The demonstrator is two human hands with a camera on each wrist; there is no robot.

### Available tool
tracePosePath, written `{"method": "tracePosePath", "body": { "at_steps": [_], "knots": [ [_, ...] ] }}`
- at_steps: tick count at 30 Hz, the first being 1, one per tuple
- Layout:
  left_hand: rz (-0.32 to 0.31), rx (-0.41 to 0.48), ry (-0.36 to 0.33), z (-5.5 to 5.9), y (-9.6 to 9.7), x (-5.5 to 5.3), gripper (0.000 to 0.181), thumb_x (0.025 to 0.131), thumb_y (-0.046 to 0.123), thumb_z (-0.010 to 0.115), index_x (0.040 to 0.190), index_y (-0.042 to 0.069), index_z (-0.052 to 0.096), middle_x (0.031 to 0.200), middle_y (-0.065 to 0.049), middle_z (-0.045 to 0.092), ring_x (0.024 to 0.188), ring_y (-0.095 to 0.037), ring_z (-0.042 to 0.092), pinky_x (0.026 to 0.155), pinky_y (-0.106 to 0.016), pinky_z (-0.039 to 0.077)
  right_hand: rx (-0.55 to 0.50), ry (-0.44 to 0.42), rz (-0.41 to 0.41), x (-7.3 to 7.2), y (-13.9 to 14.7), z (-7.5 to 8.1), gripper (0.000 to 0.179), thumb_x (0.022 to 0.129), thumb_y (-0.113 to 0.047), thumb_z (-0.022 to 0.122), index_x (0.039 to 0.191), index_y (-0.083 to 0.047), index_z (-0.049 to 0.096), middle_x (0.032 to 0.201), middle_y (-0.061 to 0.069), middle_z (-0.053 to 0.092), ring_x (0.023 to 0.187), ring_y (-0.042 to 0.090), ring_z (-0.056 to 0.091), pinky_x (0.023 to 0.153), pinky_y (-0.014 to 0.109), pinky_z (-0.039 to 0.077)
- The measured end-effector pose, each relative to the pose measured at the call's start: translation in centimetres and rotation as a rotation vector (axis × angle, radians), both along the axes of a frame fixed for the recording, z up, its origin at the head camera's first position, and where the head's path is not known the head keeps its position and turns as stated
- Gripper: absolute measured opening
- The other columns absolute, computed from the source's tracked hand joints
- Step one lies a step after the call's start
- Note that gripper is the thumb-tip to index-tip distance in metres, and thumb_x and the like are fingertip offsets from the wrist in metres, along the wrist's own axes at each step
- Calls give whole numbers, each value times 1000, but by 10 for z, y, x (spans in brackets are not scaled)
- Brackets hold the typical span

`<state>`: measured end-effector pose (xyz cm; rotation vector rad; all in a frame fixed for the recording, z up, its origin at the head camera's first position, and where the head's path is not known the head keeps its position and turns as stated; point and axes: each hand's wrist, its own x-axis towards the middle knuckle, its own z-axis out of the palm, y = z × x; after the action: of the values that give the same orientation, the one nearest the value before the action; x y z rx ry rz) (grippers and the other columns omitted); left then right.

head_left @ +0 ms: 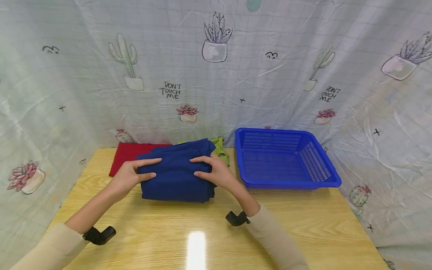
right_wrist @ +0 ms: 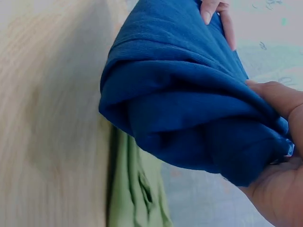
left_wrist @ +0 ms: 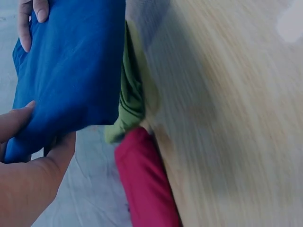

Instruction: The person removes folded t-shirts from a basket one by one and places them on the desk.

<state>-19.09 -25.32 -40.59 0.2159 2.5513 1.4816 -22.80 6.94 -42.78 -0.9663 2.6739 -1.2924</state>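
A thick folded blue cloth point(head_left: 177, 183), perhaps a garment, hangs a little above the table, its shadow falling on the wood in both wrist views. My left hand point(head_left: 125, 182) grips its left end, thumb and fingers to either side of the layers. At the other end my right hand point(head_left: 221, 174) holds it the same way. Loose layered folds point(right_wrist: 175, 109) show at that end in the right wrist view. Behind it lie a red folded cloth point(head_left: 126, 155) on the left and a green cloth point(head_left: 221, 150), mostly hidden by the blue one.
To the right, a blue plastic basket point(head_left: 287, 184) with perforated walls stands on the wooden table point(head_left: 162, 232). A printed curtain point(head_left: 256, 86) hangs close behind the table and along its sides.
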Motion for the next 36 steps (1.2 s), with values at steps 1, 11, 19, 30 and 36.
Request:
{"method": "tracePosePath", "body": {
  "at_steps": [1, 11, 19, 30, 36],
  "knots": [
    [9, -15, -2, -2, -2, 1, 54, 93, 22, 77, 145, 22, 61, 158, -19, 39, 147, -44, 27, 89, -31, 56, 6, -12, 11, 0, -3, -2, 43, 94, -26, 75, 136, -25, 67, 134, 8, 62, 110, 24, 56, 90, 41, 51],
    [61, 32, -69, -27, -26, 12, 59, 94, 18, 74, 149, 13, 54, 160, -22, 35, 150, -48, 19, 107, -57, 43, 39, -94, 70, -7, -37, -27, 56, 96, -25, 74, 148, -25, 55, 151, 3, 52, 137, 25, 50, 110, 44, 44],
    [48, -50, -81, -56, -37, 11, 59, 94, 13, 74, 150, 10, 53, 158, -27, 34, 147, -51, 24, 104, -55, 46, 181, -263, -11, -4, -57, -45, 85, 91, -34, 79, 161, -22, 32, 154, 10, 48, 138, 28, 49, 109, 42, 45],
    [26, -105, -163, -83, -45, 3, 58, 93, 10, 74, 147, 3, 54, 157, -34, 28, 145, -56, 20, 111, -65, 33, 443, -325, -70, -16, -76, -64, 81, 87, -41, 81, 151, -4, 47, 142, 11, 61, 133, 25, 55, 106, 35, 48],
    [-1, -141, -116, -86, -48, -9, 58, 93, 13, 75, 146, 4, 55, 155, -33, 34, 144, -55, 23, 110, -66, 34, 444, -312, -97, -26, -79, -62, 77, 88, -39, 81, 150, -6, 51, 137, 9, 65, 130, 23, 57, 104, 34, 49]
  ]
}}
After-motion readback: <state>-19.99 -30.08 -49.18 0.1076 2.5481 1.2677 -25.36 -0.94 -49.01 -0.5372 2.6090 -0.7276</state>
